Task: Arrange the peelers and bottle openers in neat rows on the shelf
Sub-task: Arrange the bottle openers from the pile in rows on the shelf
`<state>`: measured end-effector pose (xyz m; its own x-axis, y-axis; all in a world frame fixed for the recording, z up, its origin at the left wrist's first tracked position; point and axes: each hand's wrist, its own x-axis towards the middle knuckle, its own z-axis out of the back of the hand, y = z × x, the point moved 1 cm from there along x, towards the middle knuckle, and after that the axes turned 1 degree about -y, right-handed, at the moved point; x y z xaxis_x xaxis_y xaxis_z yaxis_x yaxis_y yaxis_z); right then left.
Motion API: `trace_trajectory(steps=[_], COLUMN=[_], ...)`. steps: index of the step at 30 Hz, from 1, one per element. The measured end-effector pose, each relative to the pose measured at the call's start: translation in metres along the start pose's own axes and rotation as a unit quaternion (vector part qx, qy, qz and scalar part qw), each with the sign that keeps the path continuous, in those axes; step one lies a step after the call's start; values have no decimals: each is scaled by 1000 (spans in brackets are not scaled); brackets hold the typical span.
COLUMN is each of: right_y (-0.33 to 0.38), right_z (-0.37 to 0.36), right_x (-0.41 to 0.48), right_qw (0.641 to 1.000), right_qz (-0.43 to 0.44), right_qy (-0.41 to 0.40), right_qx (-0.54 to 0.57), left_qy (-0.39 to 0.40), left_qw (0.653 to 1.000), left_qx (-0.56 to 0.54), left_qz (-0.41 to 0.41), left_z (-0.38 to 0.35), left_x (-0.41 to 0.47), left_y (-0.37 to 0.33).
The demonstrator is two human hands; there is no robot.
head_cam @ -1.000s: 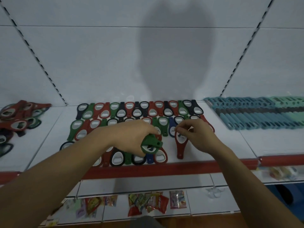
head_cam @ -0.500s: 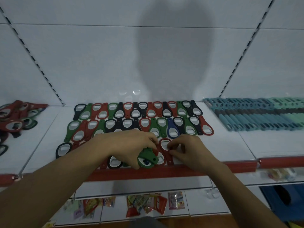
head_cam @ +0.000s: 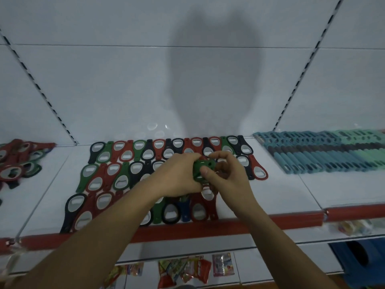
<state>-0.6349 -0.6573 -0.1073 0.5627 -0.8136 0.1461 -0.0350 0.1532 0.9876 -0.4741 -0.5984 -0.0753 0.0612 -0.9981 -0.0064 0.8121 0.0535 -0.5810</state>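
Note:
Red, green, black and blue bottle openers [head_cam: 133,170] lie in three overlapping rows on the white shelf [head_cam: 270,197]. Above the middle rows my left hand [head_cam: 179,176] grips a small stack of green bottle openers [head_cam: 201,171]. My right hand [head_cam: 227,174] meets it there, thumb and fingers pinching the top green opener of that stack. A red opener [head_cam: 210,205] lies at the right end of the front row, just below my hands. Teal and green peelers [head_cam: 325,157] lie in a tight row on the right shelf section.
A loose heap of red and green openers [head_cam: 18,161] sits on the left shelf section. A red price strip [head_cam: 187,230] edges the shelf front. Candy packets [head_cam: 187,270] lie on the lower shelf. Bare shelf shows right of the front row.
My right hand has left the red opener lying at the front row's right end and risen to the green stack. My left hand lifted the stack up and back.

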Motion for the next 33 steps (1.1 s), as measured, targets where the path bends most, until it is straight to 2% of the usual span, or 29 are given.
trace_trajectory(steps=[2,5,8,12,17,22,27,30,33], right_y=[3,7,11,15,18,23,28,27,24], right_z=[-4,-9,-4,-1,-3,-8,-3,-2,7], right_x=[10,25,42,55,60,59,64,63,57], right_qw=[999,997,993,995,991,989,987,991,992], right_qz=[27,20,-3,-30,-28,-10,-5,4,-14], right_qy=[-27,-45,-63,-64,-128,-90,-86,-91,-125], right_qx=[-28,-57,-99,-68,-36,-120,-135,-97,4], left_qy=[-43,-89,-109,-136,-87,-36,27,54,68], left_qw=[999,995,984,956,894,850,765,732,719], left_qx=[10,-34,-137,-251,-423,-504,-622,-661,-671], left_qz=[9,19,40,64,121,151,162,159,166], left_z=[-4,-6,-6,-8,-15,-16,-17,-18,-18], left_x=[5,7,8,9,9,12,14,13,14], left_y=[-1,5,15,26,28,20,14,12,14])
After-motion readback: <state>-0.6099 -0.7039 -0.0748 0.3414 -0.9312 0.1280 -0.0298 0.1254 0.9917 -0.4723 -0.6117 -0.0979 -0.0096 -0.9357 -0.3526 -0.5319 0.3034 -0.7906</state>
